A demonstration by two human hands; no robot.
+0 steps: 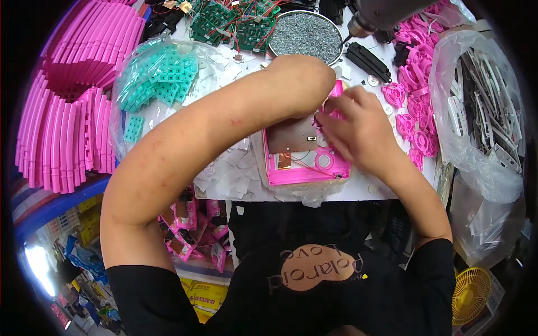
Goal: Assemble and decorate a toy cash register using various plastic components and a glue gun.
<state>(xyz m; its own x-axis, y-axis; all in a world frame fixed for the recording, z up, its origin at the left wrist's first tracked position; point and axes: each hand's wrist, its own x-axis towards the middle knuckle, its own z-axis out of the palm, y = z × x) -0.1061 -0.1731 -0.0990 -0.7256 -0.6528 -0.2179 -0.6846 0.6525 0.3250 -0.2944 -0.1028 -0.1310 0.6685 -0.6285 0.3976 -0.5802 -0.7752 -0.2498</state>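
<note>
A pink plastic casing (291,178) lies on a wrapped pad at the table's front. Inside it sit a brown circuit board (288,137) with a small switch, a round speaker-like part (324,161), copper-coloured foil (284,161) and thin red wires. My left hand (305,81) bends over the casing's far part, its fingers hidden behind the wrist. From the right, my right hand (361,126) reaches over the casing's right side. Its fingers are curled together close to the board's edge, and whatever they pinch is too small to make out.
A metal bowl of screws (305,35) stands at the back beside green circuit boards (232,28). An electric screwdriver (361,25) hangs above. Teal button pads (168,78) and stacked pink shells (61,129) lie left; pink rings (414,106) and a bag of grey parts (485,112) lie right.
</note>
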